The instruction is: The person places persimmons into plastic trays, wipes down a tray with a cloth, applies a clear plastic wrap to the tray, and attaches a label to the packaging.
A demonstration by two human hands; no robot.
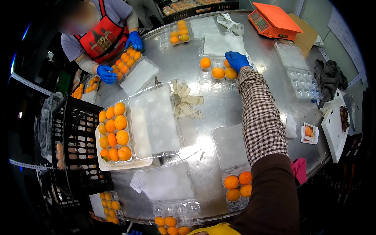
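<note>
My right hand, in a blue glove, reaches far across the table with its sleeved arm stretched out. Its fingers are closed over an orange, only partly visible, in a clear plastic tray. Beside it in the same tray are several more oranges, and its front cups hold no fruit. The lid lies folded back, lined with a white sheet. My left hand does not show; a sliver of blue glove at the lower edge cannot be assigned to anyone.
Opposite on the left, a co-worker's gloved hands rest by a tray of oranges. A black crate stands left, near a filled tray. An orange scale sits back right. Near right are picture cards and a white foam tray.
</note>
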